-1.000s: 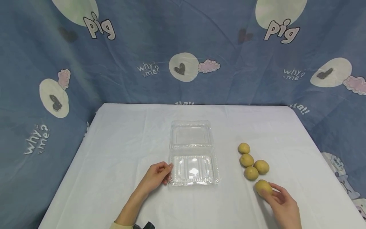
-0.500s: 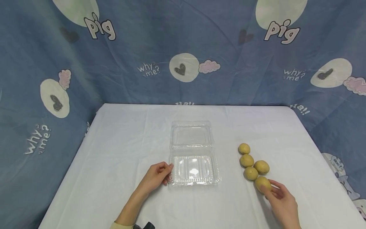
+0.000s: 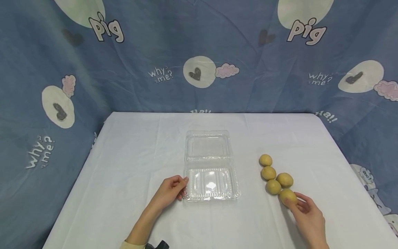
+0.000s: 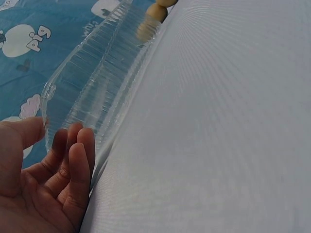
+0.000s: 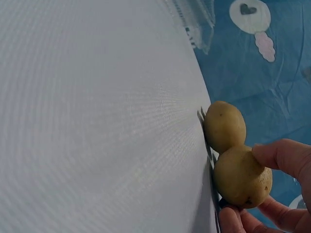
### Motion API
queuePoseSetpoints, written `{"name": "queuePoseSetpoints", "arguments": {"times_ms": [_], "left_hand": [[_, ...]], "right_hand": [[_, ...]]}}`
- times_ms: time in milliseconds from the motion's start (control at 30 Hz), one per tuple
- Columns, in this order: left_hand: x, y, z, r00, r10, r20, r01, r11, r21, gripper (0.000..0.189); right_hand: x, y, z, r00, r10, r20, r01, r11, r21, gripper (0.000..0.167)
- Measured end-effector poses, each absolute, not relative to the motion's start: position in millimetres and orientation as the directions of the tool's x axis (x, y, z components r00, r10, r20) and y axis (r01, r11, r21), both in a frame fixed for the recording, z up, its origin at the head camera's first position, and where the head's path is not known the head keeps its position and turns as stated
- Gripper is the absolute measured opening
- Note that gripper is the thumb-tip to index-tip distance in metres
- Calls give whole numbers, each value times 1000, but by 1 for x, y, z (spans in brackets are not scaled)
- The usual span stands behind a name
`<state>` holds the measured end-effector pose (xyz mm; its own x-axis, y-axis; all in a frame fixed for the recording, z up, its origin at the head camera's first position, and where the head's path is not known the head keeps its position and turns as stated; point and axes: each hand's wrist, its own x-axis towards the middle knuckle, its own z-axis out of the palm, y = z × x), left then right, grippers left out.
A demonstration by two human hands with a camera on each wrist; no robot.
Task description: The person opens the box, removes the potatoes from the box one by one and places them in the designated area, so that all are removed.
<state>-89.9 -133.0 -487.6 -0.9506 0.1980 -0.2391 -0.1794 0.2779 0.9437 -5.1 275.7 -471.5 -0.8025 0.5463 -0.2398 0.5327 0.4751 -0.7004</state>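
Observation:
A clear plastic clamshell container (image 3: 211, 183) lies with its lid folded back on the white table. At its left rim my left hand (image 3: 171, 190) pinches the edge between thumb and fingers; the left wrist view shows the thumb on the outer rim of the container (image 4: 97, 92). My right hand (image 3: 308, 216) grips a small yellow potato (image 3: 287, 197), thumb on one side and fingers curled beneath in the right wrist view, where the potato (image 5: 240, 177) overlaps another one (image 5: 224, 127). Several more potatoes (image 3: 273, 186) lie in a cluster just beyond it.
The table (image 3: 140, 145) wears a white cloth. Behind and beside it hangs a blue printed curtain (image 3: 140, 93). A dark object (image 3: 161, 245) shows by the left sleeve at the bottom edge.
My right hand has moved the gripped potato a little away from me, up toward the cluster. My left hand and the container have stayed in place.

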Motion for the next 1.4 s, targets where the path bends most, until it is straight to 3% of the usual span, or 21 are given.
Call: {"name": "queuePoseSetpoints", "arguments": {"times_ms": [500,800,1033,1233,1400], "left_hand": [[-89,-133,-488,-945,211,-249,-190,262,946,30],[-82,-128,-463,-952,200,-233,-177,262,949,30],[-87,-133,-481,-947,193,-257,-199,274,941,28],[-88,-137,-487,-945,201,-259,-210,235,949,32],[-88,-137,-486,-947,204,-249,-199,238,951,38]], "right_hand": [[-5,276,-473,-811,538,-232,518,474,-712,70],[-3,277,-472,-808,536,-244,529,481,-699,74],[7,276,-472,-806,538,-246,536,489,-688,73],[15,269,-473,-778,589,-219,555,480,-679,65],[18,262,-474,-726,667,-168,588,475,-654,44]]}}
